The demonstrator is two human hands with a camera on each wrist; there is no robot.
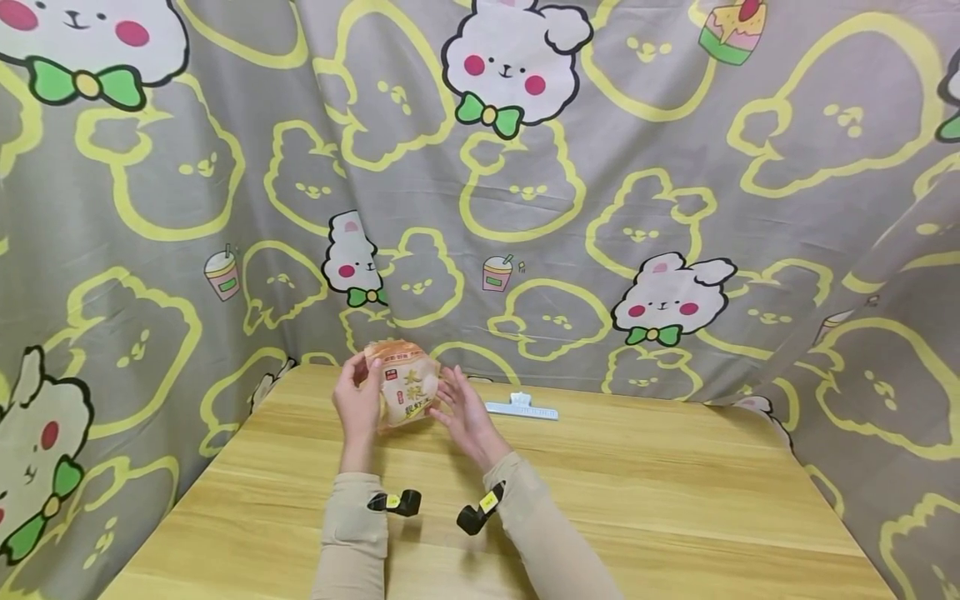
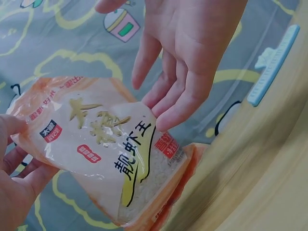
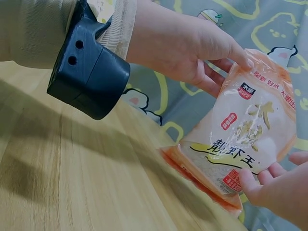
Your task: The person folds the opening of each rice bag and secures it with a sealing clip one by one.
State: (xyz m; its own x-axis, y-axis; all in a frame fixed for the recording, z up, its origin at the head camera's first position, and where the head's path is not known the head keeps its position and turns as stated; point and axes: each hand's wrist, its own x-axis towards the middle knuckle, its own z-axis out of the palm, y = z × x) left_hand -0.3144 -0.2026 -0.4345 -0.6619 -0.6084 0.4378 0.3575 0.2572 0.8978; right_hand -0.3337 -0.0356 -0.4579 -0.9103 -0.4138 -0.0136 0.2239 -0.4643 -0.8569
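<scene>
One bag of rice (image 1: 408, 387), white and orange, raised at the far left part of the counter (image 1: 675, 500); tilted, printed face upward and toward the wearer. Whether its lower end touches the wood cannot be told.

Left grip (image 1: 358, 404): pinching the bag by its upper left edge, thumb in front, fingers behind. Presumably held at the edge so that the print stays uncovered and the loose contents settle to the lower end, where grains show through the film.

Right grip (image 1: 472, 417): released, fingers extended, tips at the bag's right edge; firm contact cannot be told. Probably placed there to steady the side opposite the pinch.

Clip (image 1: 521, 406), one, pale blue: lying on the counter near its far edge, right of the bag. The right grip stands between the two, so a straight move from bag to clip would have to pass it.

Cameras, two, black: left (image 1: 401, 502) and right (image 1: 480, 510), jutting inward from the sleeves; they might knock together if the wrists closed in.

Curtain (image 1: 540, 208), grey, patterned: hanging behind the counter, a likely limit to reach.
</scene>
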